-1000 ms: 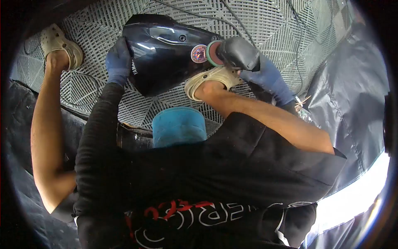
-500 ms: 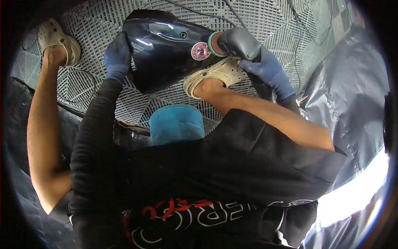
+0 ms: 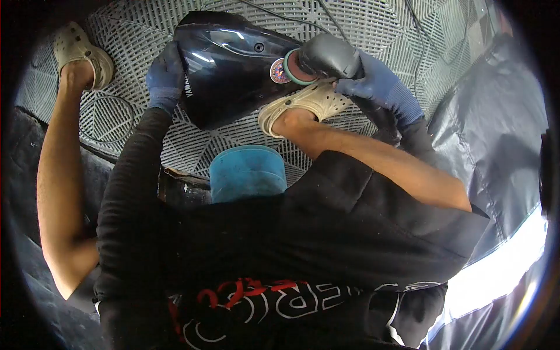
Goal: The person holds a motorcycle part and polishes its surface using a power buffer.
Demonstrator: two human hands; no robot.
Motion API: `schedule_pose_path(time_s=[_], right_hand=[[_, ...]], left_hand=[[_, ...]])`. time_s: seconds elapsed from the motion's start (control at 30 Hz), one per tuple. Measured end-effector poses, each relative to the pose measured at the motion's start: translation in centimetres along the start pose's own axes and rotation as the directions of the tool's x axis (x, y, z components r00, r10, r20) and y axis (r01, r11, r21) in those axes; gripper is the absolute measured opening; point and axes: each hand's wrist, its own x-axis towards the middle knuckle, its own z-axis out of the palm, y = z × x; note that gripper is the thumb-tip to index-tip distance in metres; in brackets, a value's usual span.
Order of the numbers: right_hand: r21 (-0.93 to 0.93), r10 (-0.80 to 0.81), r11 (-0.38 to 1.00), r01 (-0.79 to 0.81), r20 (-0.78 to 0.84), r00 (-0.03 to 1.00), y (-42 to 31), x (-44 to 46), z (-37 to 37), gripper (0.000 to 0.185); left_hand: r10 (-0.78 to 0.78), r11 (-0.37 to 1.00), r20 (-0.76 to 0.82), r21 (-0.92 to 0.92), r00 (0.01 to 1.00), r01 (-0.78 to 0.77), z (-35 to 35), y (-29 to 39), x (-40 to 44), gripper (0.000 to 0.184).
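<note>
Black panel (image 3: 230,79) lying on grey grid floor (image 3: 379,35), beyond blue bucket (image 3: 248,175). Gloved left hand (image 3: 165,76) resting at panel's left end, beside white lettering (image 3: 188,85); fingers bending, partly hidden, cannot tell if gripping. Gloved right hand (image 3: 376,87) gripping polisher (image 3: 329,53), fingers wrapping close, mostly hidden. Disc (image 3: 300,71) tilting, overlapping round sticker (image 3: 279,71) in view. Beige clog (image 3: 324,100) sitting just beside panel.

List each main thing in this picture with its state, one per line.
Black panel: glossy
Polisher: held; running or not, unclear
Pad: tilted
Sticker: partly hidden behind pad
Left hand: gloved, against panel's edge
Right hand: gloved, gripping polisher
Clogs: worn
Blue container: partly hidden by shirt
</note>
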Motion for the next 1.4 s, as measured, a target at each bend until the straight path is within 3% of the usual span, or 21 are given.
schedule_pose_path(time_s=[0.1,0.2,0.3,0.37,0.4,0.47,0.53,0.63,0.7,0.73,0.77,0.9,1.0,1.07,1.1,1.17,1.23,1.3,1.4], right_hand=[[-0.055,0.01,0.998,-0.008,0.04,0.999,-0.1,0.3,-0.3,0.088],[-0.069,-0.012,0.998,0.009,-0.051,0.999,0.8,0.7,0.0,0.085],[0.073,-0.048,0.996,0.042,0.087,0.995,1.1,0.8,-0.2,0.086],[-0.138,-0.067,0.989,0.058,-0.068,0.995,-0.1,0.5,0.3,0.086],[-0.138,-0.068,0.989,0.059,-0.065,0.996,0.0,0.7,0.1,0.086],[0.022,0.022,0.999,-0.024,0.071,0.997,0.5,0.9,-0.2,0.087],[-0.008,-0.013,1.0,0.013,0.031,0.999,0.4,0.7,0.0,0.087],[-0.062,-0.003,0.998,0.004,0.009,1.0,-0.1,0.7,-0.2,0.088],[-0.076,0.044,0.996,-0.042,0.024,0.999,0.2,0.9,-0.1,0.088],[-0.034,-0.028,0.999,0.029,0.047,0.999,0.8,1.2,-0.1,0.089],[0.008,-0.1,0.995,0.1,0.067,0.993,1.1,1.4,-0.1,0.089],[-0.045,-0.056,0.998,0.054,-0.044,0.997,0.2,1.2,0.2,0.089],[-0.064,-0.037,0.997,0.041,0.061,0.997,0.8,1.6,-0.2,0.089],[-0.2,-0.068,0.979,0.048,-0.09,0.994,-0.2,1.1,0.0,0.086],[-0.201,-0.068,0.978,0.049,-0.091,0.994,0.0,1.2,-0.2,0.086],[-0.05,0.002,0.999,0.0,0.038,0.999,0.7,1.4,-0.6,0.082],[-0.051,-0.044,0.998,0.045,0.005,0.999,0.3,1.3,-0.4,0.081],[-0.055,-0.088,0.995,0.086,-0.026,0.996,-0.1,1.1,-0.3,0.08],[-0.124,-0.015,0.992,0.009,-0.049,0.999,-0.3,1.1,-0.4,0.08]], left_hand=[[0.111,0.992,-0.043,0.069,0.993,-0.108,0.6,-1.3,0.4,0.052],[0.121,0.99,-0.068,0.086,0.99,-0.115,0.8,-1.4,0.2,0.051],[0.136,0.99,-0.084,0.06,0.987,-0.131,0.8,-1.4,0.0,0.05],[0.146,0.987,-0.084,0.079,0.986,-0.14,1.0,-2.0,0.3,0.049],[0.159,0.983,-0.081,0.1,0.984,-0.151,1.0,-2.4,0.3,0.048],[0.123,0.981,-0.062,0.157,0.99,-0.112,1.3,-3.1,0.4,0.048],[0.089,0.974,-0.043,0.213,0.995,-0.078,0.6,-1.8,0.2,0.047],[0.05,0.994,-0.026,0.095,0.998,-0.047,0.3,-0.7,-0.1,0.047],[0.187,0.973,-0.042,0.144,0.981,-0.179,0.2,-1.0,0.0,0.048],[0.188,0.973,-0.04,0.146,0.981,-0.18,0.1,-0.7,-0.1,0.048],[0.156,0.983,-0.041,0.107,0.987,-0.151,0.0,-0.5,-0.2,0.048],[0.06,0.998,-0.011,0.031,0.998,-0.059,0.4,-0.7,0.3,0.049],[0.012,1.0,-0.007,0.012,1.0,-0.012,0.3,-0.6,0.1,0.052],[0.043,0.998,-0.001,0.049,0.999,-0.043,0.3,-0.8,0.1,0.052],[0.072,0.994,0.004,0.088,0.997,-0.072,0.2,-0.7,0.0,0.051],[0.021,0.997,0.009,0.076,1.0,-0.021,0.3,-0.4,-0.1,0.047],[-0.029,0.997,0.012,0.065,0.999,0.029,-0.3,0.8,-0.4,0.044],[0.045,0.978,0.051,0.204,0.998,-0.055,-0.9,1.7,-1.1,0.038],[0.182,0.966,0.013,0.187,0.983,-0.181,-0.8,1.3,-1.0,0.035]])
